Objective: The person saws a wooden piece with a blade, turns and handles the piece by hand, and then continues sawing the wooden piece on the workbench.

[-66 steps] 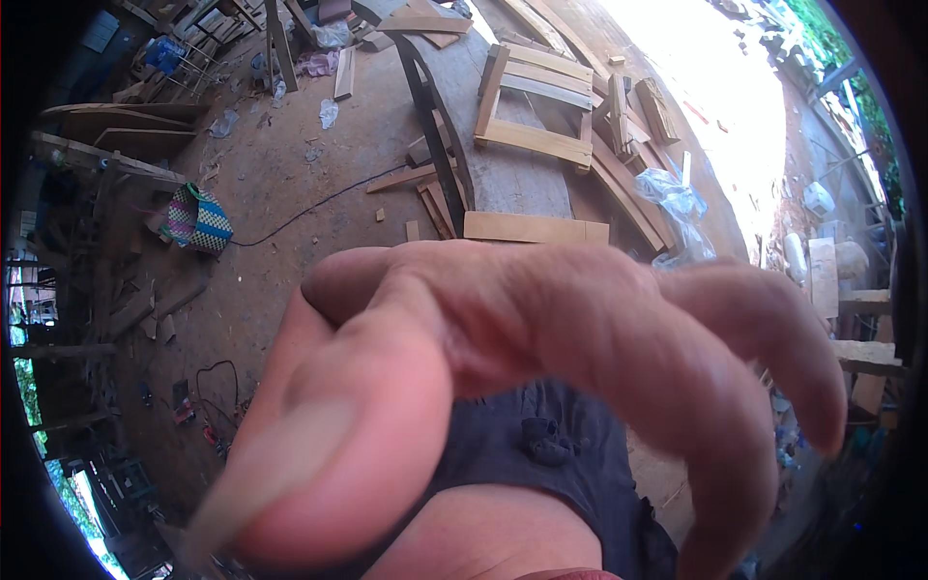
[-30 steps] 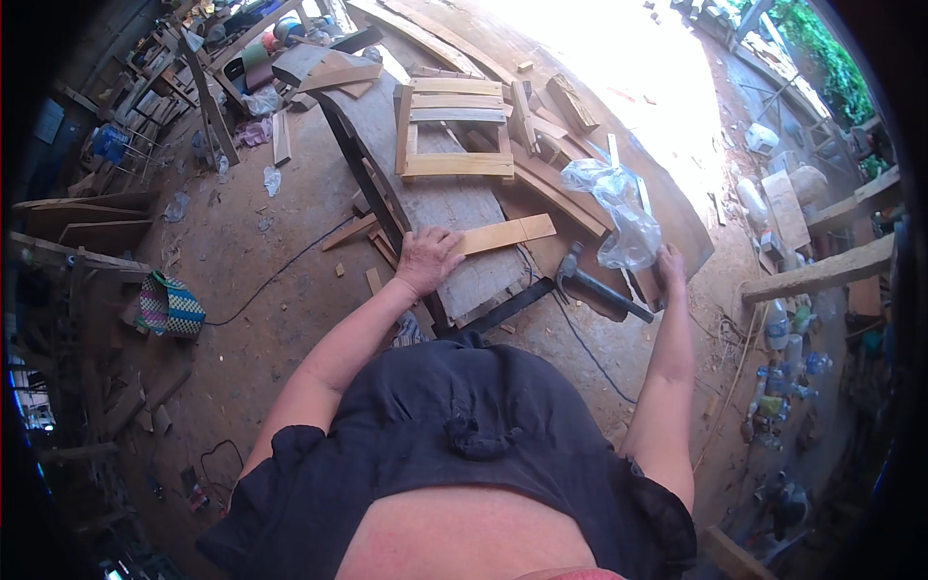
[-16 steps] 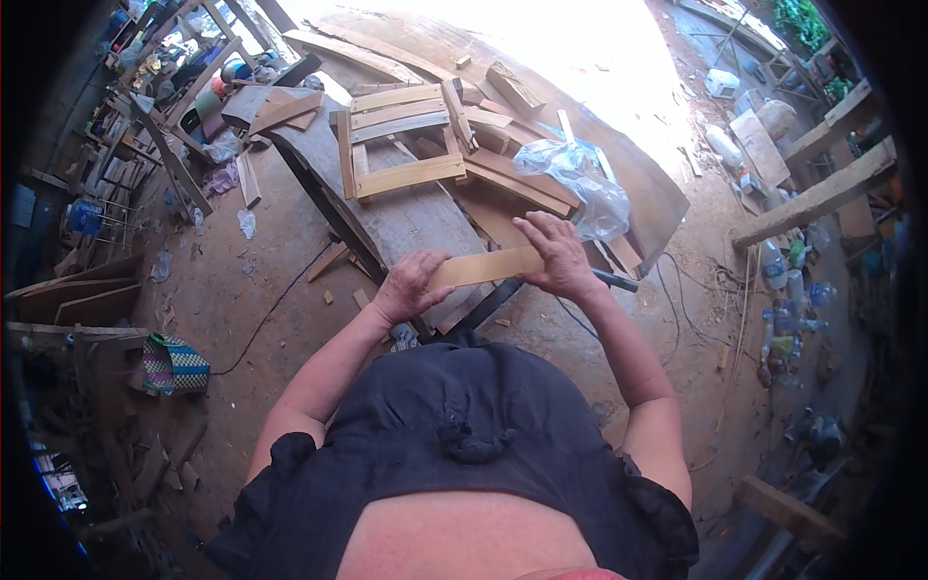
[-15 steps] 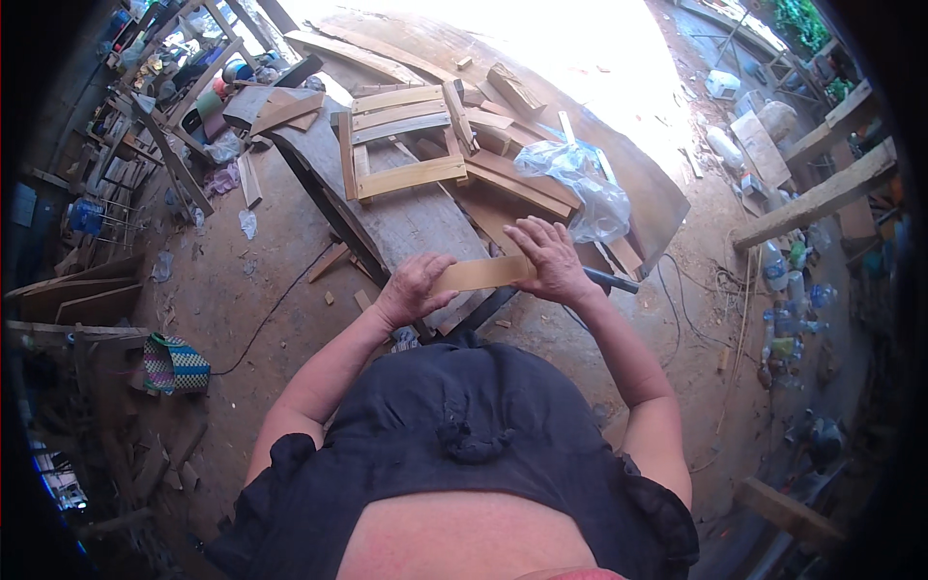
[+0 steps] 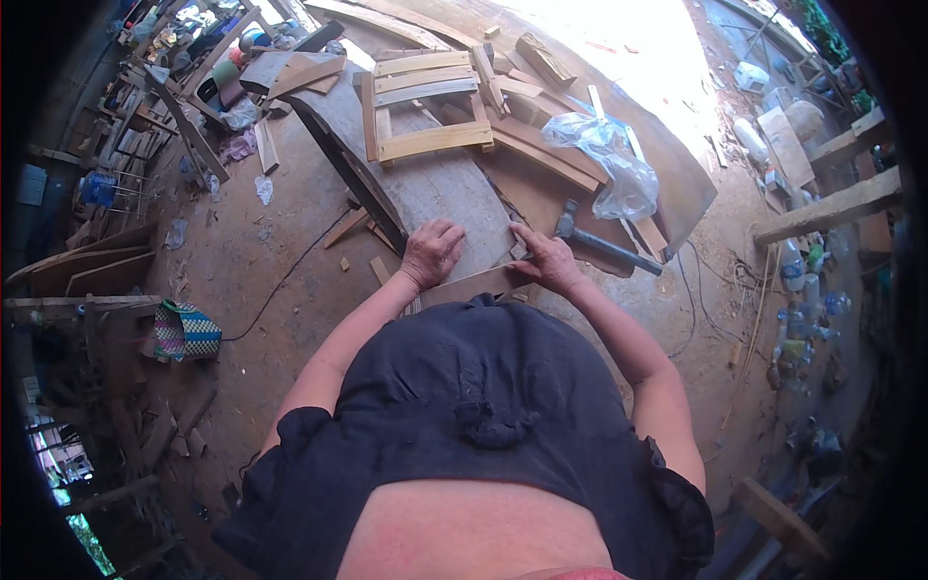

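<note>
A short flat wooden strip [image 5: 472, 286] lies crosswise between my hands, against the near end of a grey plank bench [image 5: 459, 198] and close to my waist. My left hand [image 5: 433, 253] grips its left end, with the fingers curled over toward the bench top. At the other end, my right hand [image 5: 544, 261] pinches the strip between thumb and fingers. A hammer [image 5: 609, 246] with a dark handle lies just right of my right hand. Farther up the bench rests a slatted wooden frame [image 5: 433, 143], untouched by either hand.
A clear plastic bag [image 5: 623, 188] and several loose boards [image 5: 546, 155] lie right of the frame on a brown sheet [image 5: 681, 213]. A cable [image 5: 285, 288] crosses the floor at left, near a woven basket [image 5: 188, 331]. Wooden beams [image 5: 826, 208] and bottles [image 5: 797, 319] stand at right.
The strip has come down from above the bench toward my waist, and its broad face no longer shows. The hammer's head has come into sight. The whole view has shifted slightly.
</note>
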`<state>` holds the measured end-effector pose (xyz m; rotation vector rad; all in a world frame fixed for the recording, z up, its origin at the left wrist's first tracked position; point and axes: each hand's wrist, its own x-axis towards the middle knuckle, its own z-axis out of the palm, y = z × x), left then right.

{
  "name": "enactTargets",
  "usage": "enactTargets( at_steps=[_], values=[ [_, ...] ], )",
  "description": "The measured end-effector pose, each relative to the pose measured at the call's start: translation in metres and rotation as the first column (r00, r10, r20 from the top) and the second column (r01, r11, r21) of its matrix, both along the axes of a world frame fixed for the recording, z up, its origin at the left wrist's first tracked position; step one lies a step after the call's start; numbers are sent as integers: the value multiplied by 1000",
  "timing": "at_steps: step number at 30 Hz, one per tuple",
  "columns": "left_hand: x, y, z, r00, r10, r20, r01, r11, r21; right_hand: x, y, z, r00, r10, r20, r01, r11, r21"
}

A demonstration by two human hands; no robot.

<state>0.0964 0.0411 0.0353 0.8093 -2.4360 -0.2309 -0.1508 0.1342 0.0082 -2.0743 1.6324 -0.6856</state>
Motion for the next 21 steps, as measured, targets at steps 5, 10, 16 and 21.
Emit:
enactTargets(
  at_steps=[5,10,16,21],
  values=[
    [13,-32,9,990,128,-54,-53,711,701,-1,5,13,976,-191,102,153,942,300],
    [32,-43,63,993,111,-39,39,8,999,-21,-5,18,873,-397,282,308,899,311],
    [52,-27,53,977,168,-131,111,123,986,-28,-40,41,783,-315,536,105,917,385],
    [82,-22,32,867,419,-270,260,81,962,-50,-52,79,801,-367,472,106,864,493]
  ],
)
